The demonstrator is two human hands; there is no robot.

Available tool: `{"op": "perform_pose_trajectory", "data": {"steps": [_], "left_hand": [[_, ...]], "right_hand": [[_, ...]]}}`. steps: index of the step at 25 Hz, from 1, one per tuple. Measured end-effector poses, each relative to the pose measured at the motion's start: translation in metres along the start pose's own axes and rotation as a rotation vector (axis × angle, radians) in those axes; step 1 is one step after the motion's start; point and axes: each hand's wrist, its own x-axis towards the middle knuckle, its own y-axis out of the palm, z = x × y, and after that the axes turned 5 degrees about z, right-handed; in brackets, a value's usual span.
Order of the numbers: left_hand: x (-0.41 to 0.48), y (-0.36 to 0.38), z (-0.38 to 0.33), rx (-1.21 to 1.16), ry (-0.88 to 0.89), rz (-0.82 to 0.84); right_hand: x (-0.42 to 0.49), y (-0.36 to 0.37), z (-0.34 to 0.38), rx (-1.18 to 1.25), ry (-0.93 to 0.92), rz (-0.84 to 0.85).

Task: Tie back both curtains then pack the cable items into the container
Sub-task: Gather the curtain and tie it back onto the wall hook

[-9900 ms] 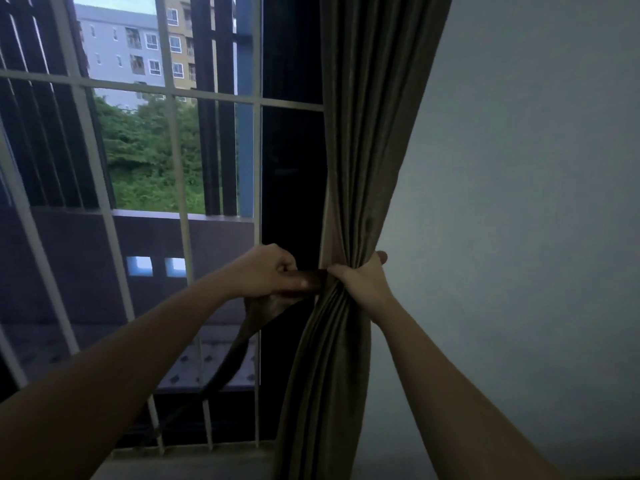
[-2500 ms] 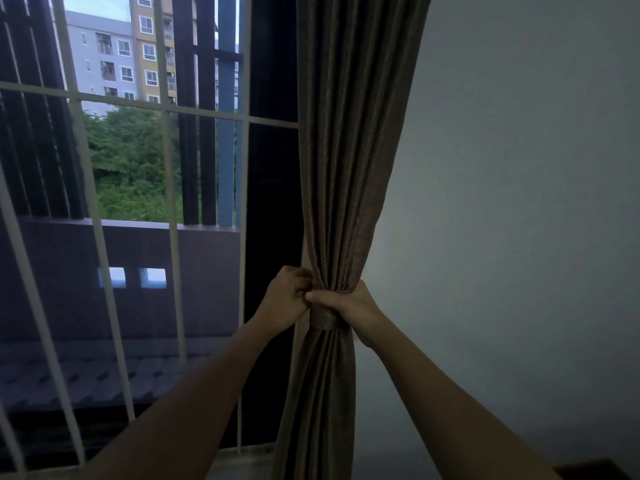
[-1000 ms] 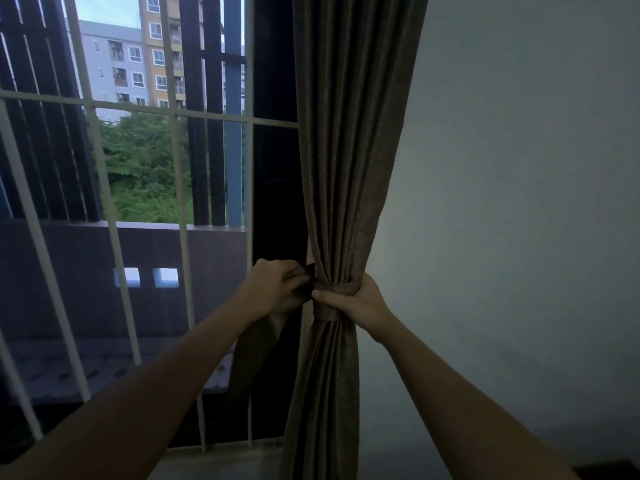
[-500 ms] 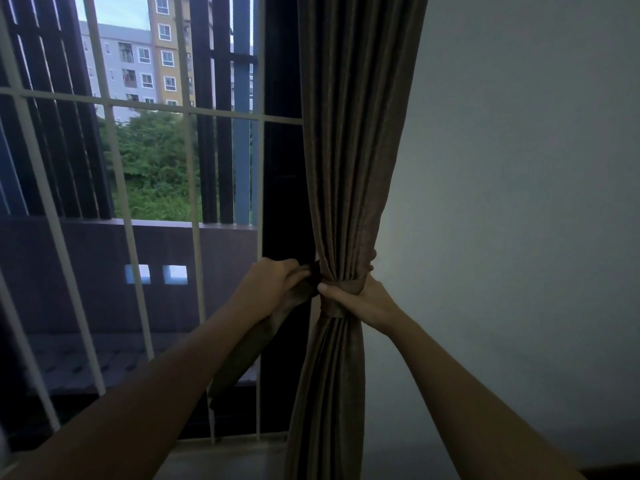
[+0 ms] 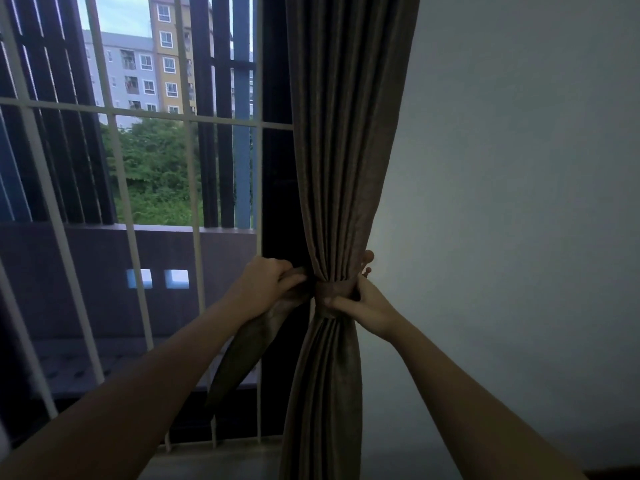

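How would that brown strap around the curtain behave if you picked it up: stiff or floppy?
Probably floppy: the strap hangs limp below the left hand gripping it. Likely light, since it bends tightly round the curtain. It may slip loose, as the right hand clamps the wrapped curtain.

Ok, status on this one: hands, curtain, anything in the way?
Left hand grips the tieback tail. Right hand pinches the band wrapped round the gathered curtain. Tail hangs loose, knot unfinished. Nothing seen in the way.
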Motion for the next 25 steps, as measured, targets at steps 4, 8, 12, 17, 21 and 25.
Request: {"op": "perform_pose_trajectory", "data": {"steps": [4, 8, 12, 17, 21, 25], "left_hand": [[-0.005, -0.003, -0.020, -0.019, -0.041, -0.009], [-0.002, -0.004, -0.045, -0.072, -0.204, -0.010], [-0.001, 0.003, -0.051, -0.304, -0.353, -0.015], [0.002, 0.010, -0.063, -0.612, -0.465, -0.052], [0.004, 0.013, -0.068, -1.009, -0.576, -0.012], [0.003, 0.012, -0.068, -1.110, -0.600, 0.000]], "right_hand": [[-0.006, -0.002, -0.005, -0.010, -0.047, -0.053], [-0.006, 0.004, -0.003, -0.139, -0.048, -0.189], [-0.007, 0.009, -0.004, -0.182, -0.001, -0.228], [-0.018, -0.010, 0.008, 0.222, 0.089, 0.159], [-0.019, -0.001, 0.010, -0.233, 0.040, 0.177], [-0.021, -0.006, 0.015, -0.392, -0.070, 0.099]]}}
